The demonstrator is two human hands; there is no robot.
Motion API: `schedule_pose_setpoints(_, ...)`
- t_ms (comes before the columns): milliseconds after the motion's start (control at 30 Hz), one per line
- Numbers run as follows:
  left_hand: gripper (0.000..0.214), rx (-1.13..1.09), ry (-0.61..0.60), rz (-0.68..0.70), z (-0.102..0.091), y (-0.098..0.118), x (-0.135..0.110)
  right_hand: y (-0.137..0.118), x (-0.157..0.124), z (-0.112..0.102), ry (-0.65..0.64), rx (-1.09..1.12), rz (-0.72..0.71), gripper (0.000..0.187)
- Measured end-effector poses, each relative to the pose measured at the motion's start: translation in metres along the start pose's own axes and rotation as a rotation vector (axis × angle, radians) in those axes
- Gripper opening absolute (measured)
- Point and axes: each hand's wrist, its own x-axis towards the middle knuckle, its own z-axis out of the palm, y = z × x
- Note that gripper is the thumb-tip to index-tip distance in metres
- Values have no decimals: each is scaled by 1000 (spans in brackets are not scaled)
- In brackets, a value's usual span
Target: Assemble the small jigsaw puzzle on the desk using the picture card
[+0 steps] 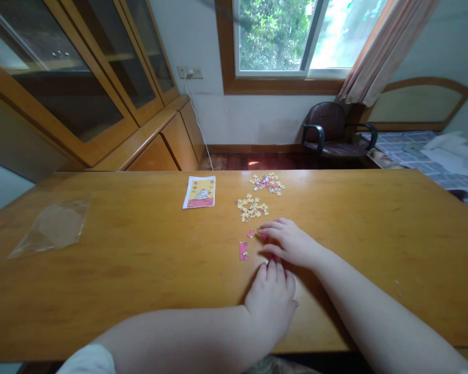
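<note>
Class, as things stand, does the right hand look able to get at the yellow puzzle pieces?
Probably yes: the yellow puzzle pieces lie just beyond the right hand and nothing seems to block the way, though its fingers are over a pink piece.

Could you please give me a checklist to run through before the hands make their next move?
1. Picture card visible: ok, printed side up.
2. Mostly yellow pile uncovered: ok, beyond both hands.
3. Small pink piece uncovered: ok, close beside the right hand.
4. Pink pieces at the fingers fully visible: not ok, partly covered.
5. Left hand gripping a piece: cannot tell, its fingertips show too little.
6. Plastic bag away from the hands: ok, far left.
</note>
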Motion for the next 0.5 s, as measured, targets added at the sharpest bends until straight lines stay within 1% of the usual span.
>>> schedule_pose_setpoints(67, 56, -1, -17, -4, -1, 0, 1, -1, 2, 7, 7, -15, -39, 44)
schedule_pose_setpoints(133, 56, -4, -23, -8, -1, 0, 1, -1, 3, 12, 6, -19, -36, 41)
schedule_pose_setpoints(233, 55, -14, -9, -7, 0, 0, 1, 5, 4, 14, 34, -43, 18, 25)
schedule_pose_setpoints(300, 54, -18, -7, -5, 0, 0, 0, 12, 4, 14, 57, -59, 43, 19)
schedule_pose_setpoints(400, 53, -18, -9, -3, 0, 0, 0, 22, 5, 12, 76, -79, 86, 19)
schedule_pose_setpoints(500, 53, -30, -11, -6, -1, 0, -1, 26, 6, 11, 103, -117, 177, 22)
